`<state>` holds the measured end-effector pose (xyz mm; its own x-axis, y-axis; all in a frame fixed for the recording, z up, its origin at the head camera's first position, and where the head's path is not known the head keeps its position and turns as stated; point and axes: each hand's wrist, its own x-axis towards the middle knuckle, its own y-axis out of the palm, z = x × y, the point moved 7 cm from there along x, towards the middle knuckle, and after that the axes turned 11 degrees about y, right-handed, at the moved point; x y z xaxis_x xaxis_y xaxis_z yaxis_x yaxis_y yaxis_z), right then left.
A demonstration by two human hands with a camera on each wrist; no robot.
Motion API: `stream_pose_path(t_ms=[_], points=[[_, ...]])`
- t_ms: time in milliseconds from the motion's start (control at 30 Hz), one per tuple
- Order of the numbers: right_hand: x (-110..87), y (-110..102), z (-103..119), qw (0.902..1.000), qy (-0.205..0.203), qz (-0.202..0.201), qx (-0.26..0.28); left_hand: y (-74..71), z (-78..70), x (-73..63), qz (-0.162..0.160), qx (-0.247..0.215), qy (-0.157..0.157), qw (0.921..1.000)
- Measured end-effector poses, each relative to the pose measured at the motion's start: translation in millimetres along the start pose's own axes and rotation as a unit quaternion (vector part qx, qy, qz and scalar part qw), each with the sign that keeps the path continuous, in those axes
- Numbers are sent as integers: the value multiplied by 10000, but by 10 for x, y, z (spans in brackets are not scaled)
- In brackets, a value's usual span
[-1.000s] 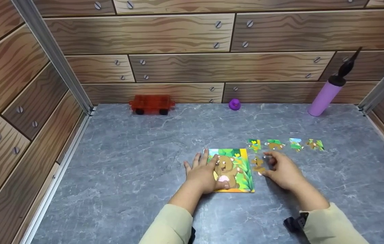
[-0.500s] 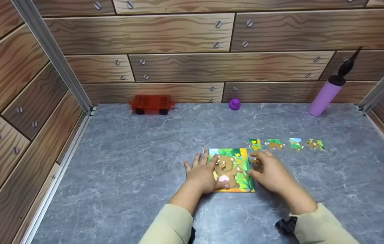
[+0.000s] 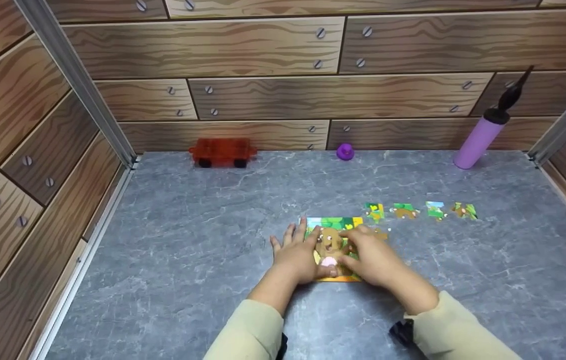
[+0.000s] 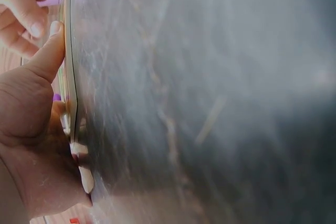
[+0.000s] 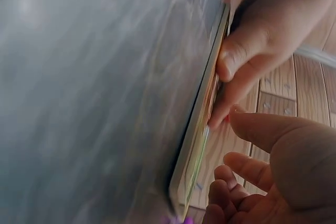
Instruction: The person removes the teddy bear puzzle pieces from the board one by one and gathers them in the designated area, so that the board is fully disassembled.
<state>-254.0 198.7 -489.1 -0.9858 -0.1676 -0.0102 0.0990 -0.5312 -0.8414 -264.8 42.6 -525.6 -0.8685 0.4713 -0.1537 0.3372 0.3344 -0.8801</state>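
A square picture puzzle board (image 3: 334, 223) with a brown bear lies flat on the table. My left hand (image 3: 295, 261) rests on its left part with fingers spread. Over its right part is my right hand (image 3: 375, 257), thumb apart from the fingers, which bend slightly. In the right wrist view, nothing shows between the right thumb (image 5: 260, 127) and fingers; the hand seems just off the board's face. A brown bear-shaped puzzle piece (image 3: 381, 233) peeks out behind the right hand, mostly hidden. The right hand covers the board's right edge.
Several loose puzzle pieces (image 3: 405, 210) lie in a row behind and right of the board. Along the back wall stand a red toy wagon (image 3: 224, 152), a small purple toy (image 3: 345, 151) and a purple hand pump (image 3: 480, 140) with a black top.
My right hand has moved left, from beside the bear-shaped piece to over the board's right part. That piece stays on the table. The left hand holds its place.
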Motion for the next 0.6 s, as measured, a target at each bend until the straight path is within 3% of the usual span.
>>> stream_pose_path(t_ms=[233,600], points=[[60,130,143,9995,-36,198,-224,-18,-5,-4,3,68,1,10000],[60,251,141,9992,192,268,-233,-16,-8,-3,-25,88,50,9999]])
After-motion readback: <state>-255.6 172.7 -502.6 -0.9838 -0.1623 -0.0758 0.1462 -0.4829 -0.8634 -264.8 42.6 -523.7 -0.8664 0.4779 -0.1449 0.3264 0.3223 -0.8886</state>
